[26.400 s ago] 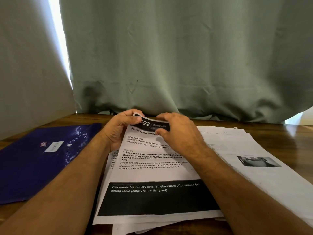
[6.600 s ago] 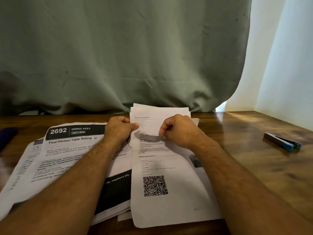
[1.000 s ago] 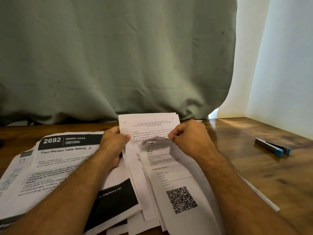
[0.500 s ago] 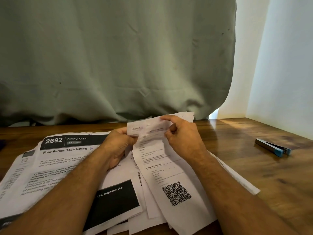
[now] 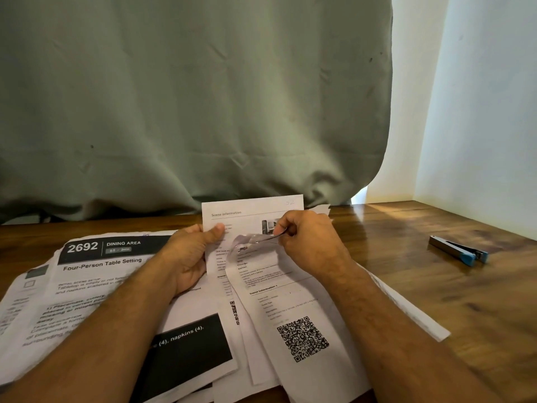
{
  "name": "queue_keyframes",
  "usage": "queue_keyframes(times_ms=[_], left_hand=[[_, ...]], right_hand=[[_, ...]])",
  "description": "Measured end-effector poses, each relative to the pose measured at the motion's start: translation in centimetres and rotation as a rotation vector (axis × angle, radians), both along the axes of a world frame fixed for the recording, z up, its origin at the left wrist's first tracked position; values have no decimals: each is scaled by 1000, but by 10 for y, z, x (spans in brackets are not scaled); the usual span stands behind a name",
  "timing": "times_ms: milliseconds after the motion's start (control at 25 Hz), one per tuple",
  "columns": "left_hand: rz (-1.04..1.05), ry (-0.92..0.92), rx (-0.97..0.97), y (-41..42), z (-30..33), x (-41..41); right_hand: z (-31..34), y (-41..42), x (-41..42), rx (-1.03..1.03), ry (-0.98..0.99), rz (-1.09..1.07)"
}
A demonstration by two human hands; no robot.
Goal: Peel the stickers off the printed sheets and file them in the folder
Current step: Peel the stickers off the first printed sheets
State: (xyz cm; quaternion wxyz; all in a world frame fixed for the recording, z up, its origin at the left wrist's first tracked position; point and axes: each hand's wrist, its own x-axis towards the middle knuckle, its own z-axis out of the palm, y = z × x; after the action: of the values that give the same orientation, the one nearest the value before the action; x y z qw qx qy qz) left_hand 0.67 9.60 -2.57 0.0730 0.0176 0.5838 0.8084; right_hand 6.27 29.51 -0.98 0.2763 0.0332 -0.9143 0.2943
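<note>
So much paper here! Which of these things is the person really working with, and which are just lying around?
In use:
- left hand, gripping the upright sheet
- right hand, pinching the curled sheet
- QR-code sheet
- Four-Person Table Setting sheet

Lying about:
- stapler, apart on the table
- curtain

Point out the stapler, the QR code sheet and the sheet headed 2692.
stapler [image 5: 459, 253]: head view, middle of its grey body, on the table at right.
QR code sheet [image 5: 293, 303]: head view, white area above the code.
sheet headed 2692 [image 5: 101, 264]: head view, on its title line.
</note>
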Motion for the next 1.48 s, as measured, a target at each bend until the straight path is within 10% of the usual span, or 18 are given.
queue_keyframes(times_ms=[840,1480], left_hand=[[-199,227,-129,16,-2,15],[-63,52,-219,14,-3,6]], right_hand=[[1,-9,0,-160,86,-12],[7,-26,4,100,91,77]])
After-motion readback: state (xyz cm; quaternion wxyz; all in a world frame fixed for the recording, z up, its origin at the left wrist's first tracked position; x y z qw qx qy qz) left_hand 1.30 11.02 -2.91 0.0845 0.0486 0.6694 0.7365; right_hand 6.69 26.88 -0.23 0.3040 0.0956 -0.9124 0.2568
